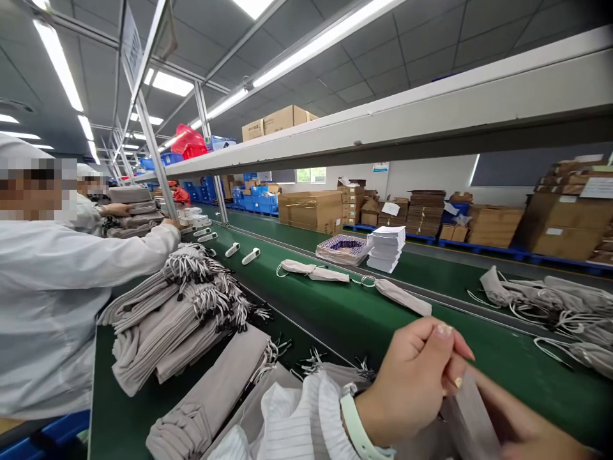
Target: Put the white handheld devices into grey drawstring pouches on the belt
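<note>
While pinched, grey pouch (472, 415) sits between fingertips (443, 332) — both hands.

A green conveyor belt (345, 319) runs from 5 o'clock toward 10 o'clock. Two filled grey pouches (313, 271) (402, 297) lie on it near centre, well apart; two small white devices (250, 256) (232, 250) lie farther along at 10 o'clock. A patterned tray (343, 249) stands just beside a stack of white booklets (387, 248). Loose pouches with cords (550, 300) are heaped at 3 o'clock. Bundled grey pouches (177, 313) (drawstrings striped black and white) are piled at 8 o'clock. A co-worker's white sleeve (96, 262) extends at 9 o'clock. Cardboard boxes (311, 211) line the far wall; an overhead shelf (383, 131) carries further cartons (278, 120).
</note>
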A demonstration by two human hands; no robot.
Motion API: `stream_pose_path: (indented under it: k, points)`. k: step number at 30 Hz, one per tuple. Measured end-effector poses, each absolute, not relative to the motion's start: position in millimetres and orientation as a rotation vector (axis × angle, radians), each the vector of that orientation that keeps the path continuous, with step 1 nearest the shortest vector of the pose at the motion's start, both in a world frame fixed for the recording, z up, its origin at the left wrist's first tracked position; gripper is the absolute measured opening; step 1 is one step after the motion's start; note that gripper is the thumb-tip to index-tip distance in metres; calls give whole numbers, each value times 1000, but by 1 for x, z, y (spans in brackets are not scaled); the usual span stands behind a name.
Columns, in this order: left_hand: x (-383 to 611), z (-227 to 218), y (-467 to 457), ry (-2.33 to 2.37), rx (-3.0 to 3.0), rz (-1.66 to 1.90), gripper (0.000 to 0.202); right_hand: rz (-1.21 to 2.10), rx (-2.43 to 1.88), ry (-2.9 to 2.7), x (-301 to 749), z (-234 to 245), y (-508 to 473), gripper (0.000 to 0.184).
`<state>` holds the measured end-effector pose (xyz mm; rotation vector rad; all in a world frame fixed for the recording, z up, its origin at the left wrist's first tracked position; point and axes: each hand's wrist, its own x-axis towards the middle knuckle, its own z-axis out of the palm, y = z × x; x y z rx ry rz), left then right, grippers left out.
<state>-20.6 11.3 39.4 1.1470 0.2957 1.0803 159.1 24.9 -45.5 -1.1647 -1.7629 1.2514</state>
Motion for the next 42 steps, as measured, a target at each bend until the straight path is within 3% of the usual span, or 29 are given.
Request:
stream_pose_path:
  k: [4, 7, 9, 11, 15, 17, 22, 27, 29, 32, 34, 38, 42]
  points:
    - [-24, 44, 6, 346, 1398, 857, 34, 1333, -1112, -1793, 133, -32, 17, 25]
    - [-29, 47, 9, 518, 1822, 709, 31, 807, -1408, -1533, 161, -27, 33, 33]
    - [-31, 43, 20, 644, 2131, 601, 29, 343, -1596, -1295, 187, -34, 43, 56]
    - [-31, 33, 33, 734, 2379, 443, 24, 111, -1871, -1252, 208, -45, 48, 66]
    - [-30, 12, 47, 847, 2606, 94, 24, 136, -2340, -1289, 224, -68, 52, 68]
    - [-30, 9, 46, 839, 2613, -40, 25, 161, -2446, -1226, 227, -75, 54, 60]
    - [-32, 19, 37, 841, 2673, 56, 23, 59, -2535, -1111, 236, -80, 54, 47]
    - [-34, 21, 35, 813, 2729, -82, 10, -310, -2332, -1302, 226, -65, 51, 42]
    - [-35, 17, 37, 819, 2764, -133, 9, -77, -2132, -1561, 208, -53, 46, 34]
    - [-36, 12, 40, 835, 2781, -139, 6, 768, -1659, -2083, 172, -34, 30, 17]
    - [-36, 12, 41, 845, 2751, -155, 5, 1136, -1377, -2302, 153, -23, 16, 20]
    - [-37, 18, 43, 890, 2692, -100, 4, 1070, -1357, -2403, 136, -9, 1, 47]
    - [-39, 27, 42, 838, 2693, -102, 8, 879, -1302, -2239, 129, -10, 6, 46]
